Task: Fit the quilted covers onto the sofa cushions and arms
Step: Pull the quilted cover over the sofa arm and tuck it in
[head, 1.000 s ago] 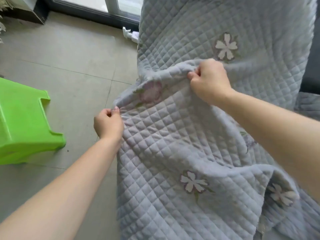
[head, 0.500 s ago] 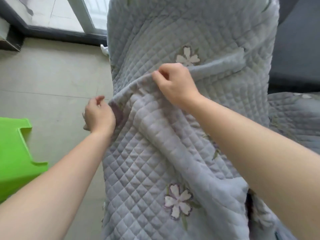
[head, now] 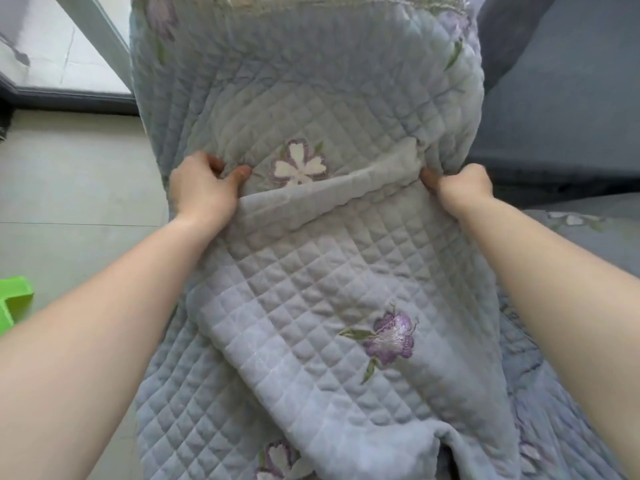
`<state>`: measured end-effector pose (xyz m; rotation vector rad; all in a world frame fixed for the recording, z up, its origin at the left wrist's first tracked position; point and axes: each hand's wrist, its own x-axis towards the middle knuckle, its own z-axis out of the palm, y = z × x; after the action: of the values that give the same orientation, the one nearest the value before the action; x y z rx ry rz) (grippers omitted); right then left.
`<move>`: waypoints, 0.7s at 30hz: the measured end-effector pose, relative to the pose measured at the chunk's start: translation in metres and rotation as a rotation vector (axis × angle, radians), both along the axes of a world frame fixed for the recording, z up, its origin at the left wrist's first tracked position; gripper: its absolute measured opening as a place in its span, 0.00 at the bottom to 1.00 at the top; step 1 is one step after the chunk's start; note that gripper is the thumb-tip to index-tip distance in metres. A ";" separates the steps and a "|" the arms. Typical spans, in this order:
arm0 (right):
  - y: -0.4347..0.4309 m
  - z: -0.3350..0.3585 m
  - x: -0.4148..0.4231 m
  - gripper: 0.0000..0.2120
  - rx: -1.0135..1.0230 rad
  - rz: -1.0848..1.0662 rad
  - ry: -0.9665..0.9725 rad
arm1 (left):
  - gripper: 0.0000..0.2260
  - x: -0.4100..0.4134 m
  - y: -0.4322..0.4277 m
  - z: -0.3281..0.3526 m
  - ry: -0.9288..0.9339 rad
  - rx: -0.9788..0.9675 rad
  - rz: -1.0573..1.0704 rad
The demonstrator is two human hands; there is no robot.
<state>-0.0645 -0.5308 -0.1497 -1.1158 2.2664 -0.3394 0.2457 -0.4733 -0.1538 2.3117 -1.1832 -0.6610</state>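
Note:
A pale grey-blue quilted cover (head: 311,278) with embroidered white and purple flowers drapes over the sofa arm and fills the middle of the view. A raised fold of it runs across between my hands. My left hand (head: 202,187) pinches the left end of that fold with thumb and curled fingers. My right hand (head: 462,187) grips the right end, its fingertips buried in the fabric. The sofa arm itself is hidden under the cover. The dark grey sofa (head: 561,98) shows at the right.
Grey tiled floor (head: 69,188) lies to the left, with a dark window frame (head: 69,98) at the upper left. A corner of a green plastic stool (head: 14,299) shows at the left edge. Another quilted cover (head: 595,230) lies on the seat at right.
The view has swung right and up. My right hand slid from the middle of the fold to its right end, and my left hand moved up to pinch the fold's left end.

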 end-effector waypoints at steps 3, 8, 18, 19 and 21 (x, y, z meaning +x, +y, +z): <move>-0.004 0.010 0.002 0.20 -0.054 0.121 0.029 | 0.15 0.002 0.001 0.010 -0.078 -0.048 -0.085; -0.075 0.071 0.021 0.15 -0.556 0.118 0.244 | 0.16 0.059 -0.056 0.048 0.079 -0.221 0.307; -0.111 0.014 0.050 0.23 -0.220 0.431 0.380 | 0.36 0.006 -0.055 0.006 -0.080 0.070 -0.188; -0.111 0.015 0.047 0.24 -0.229 0.439 0.379 | 0.33 0.004 -0.053 0.005 -0.101 -0.023 -0.162; -0.109 0.016 0.044 0.24 -0.244 0.460 0.344 | 0.20 0.005 -0.053 0.005 -0.113 -0.150 -0.154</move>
<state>-0.0208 -0.6399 -0.1339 -1.8997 2.1971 -0.2534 0.2504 -0.5260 -0.1491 2.1730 -1.4233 -0.4818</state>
